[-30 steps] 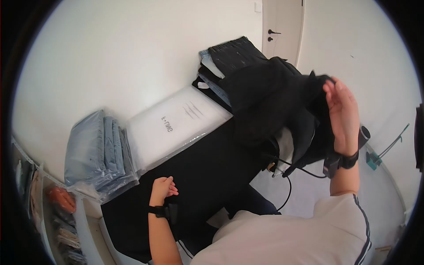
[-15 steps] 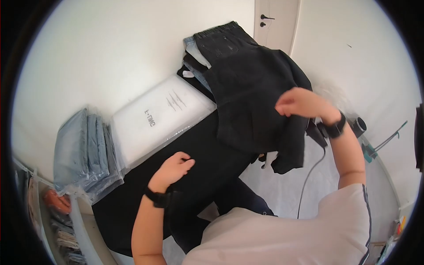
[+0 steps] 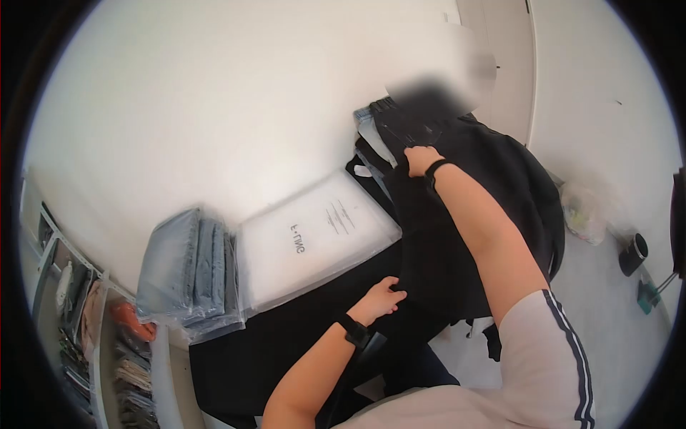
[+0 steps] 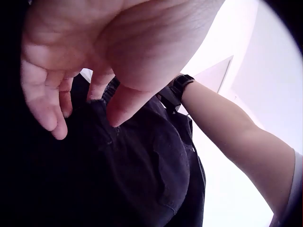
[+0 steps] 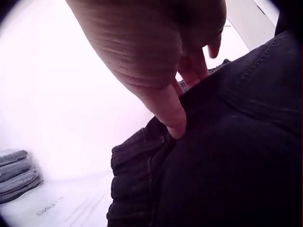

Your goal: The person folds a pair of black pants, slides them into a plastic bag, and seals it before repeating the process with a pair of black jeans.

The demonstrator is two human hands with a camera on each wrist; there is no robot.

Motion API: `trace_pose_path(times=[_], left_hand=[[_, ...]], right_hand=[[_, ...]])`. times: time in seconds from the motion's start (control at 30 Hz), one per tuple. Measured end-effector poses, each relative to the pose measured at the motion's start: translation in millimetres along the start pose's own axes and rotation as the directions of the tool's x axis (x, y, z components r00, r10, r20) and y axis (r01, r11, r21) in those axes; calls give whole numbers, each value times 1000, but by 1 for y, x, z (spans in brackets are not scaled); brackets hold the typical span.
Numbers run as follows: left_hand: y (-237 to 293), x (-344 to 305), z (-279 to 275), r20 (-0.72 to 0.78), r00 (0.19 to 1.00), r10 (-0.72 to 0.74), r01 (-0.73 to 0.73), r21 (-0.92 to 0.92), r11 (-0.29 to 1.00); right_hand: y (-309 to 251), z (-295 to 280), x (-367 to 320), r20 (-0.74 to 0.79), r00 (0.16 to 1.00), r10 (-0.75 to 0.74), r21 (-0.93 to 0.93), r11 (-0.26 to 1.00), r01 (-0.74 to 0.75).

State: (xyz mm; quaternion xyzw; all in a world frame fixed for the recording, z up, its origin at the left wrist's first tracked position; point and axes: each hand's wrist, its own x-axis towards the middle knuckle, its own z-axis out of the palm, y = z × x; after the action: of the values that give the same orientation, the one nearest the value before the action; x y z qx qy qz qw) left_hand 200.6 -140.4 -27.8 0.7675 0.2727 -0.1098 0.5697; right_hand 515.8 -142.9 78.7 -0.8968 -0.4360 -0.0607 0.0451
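Note:
Black trousers (image 3: pixel 471 236) with a gathered waistband lie spread over the right end of the black-covered table (image 3: pixel 286 336). My right hand (image 3: pixel 421 159) pinches their edge near the waist. In the right wrist view the thumb is on the near side of the black cloth (image 5: pixel 227 156), with the other fingers partly hidden behind it. Lower down, my left hand (image 3: pixel 375 304) is at the trousers' near left edge. In the left wrist view its thumb and a finger pinch a raised fold of the black cloth (image 4: pixel 99 120), while the other fingers hang loose.
Clear plastic bags (image 3: pixel 321 229) with printed lettering lie left of the trousers. Beyond them stands a stack of bagged folded jeans (image 3: pixel 189 264). More folded garments (image 3: pixel 371 139) lie under the trousers at the back. Shelves (image 3: pixel 100 336) hold clothes at left; a dark bin (image 3: pixel 634 255) stands at right.
The trousers, bunched and lifted earlier, now lie flatter. My right hand has crossed from the right side to their waist. My left hand has moved right to their near edge.

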Motion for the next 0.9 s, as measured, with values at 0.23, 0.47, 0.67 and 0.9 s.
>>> trace_pose_path(times=[0.23,0.47,0.67,0.9], left_hand=[[7,-3,7,-10,997,73,-73,-6,997],[-1,-5,18,-75,954,291,-300,-181,937],[33,-40,28,-431,675,598,-626,94,774],[80,-90,35,-430,629,648,-777,-318,543]], right_hand=[[11,-8,-19,-160,983,-94,-159,985,69],[52,-115,-109,-374,920,-118,-11,992,123],[101,-206,-240,-503,862,-65,124,981,147],[132,-240,-387,-449,893,16,281,952,124]])
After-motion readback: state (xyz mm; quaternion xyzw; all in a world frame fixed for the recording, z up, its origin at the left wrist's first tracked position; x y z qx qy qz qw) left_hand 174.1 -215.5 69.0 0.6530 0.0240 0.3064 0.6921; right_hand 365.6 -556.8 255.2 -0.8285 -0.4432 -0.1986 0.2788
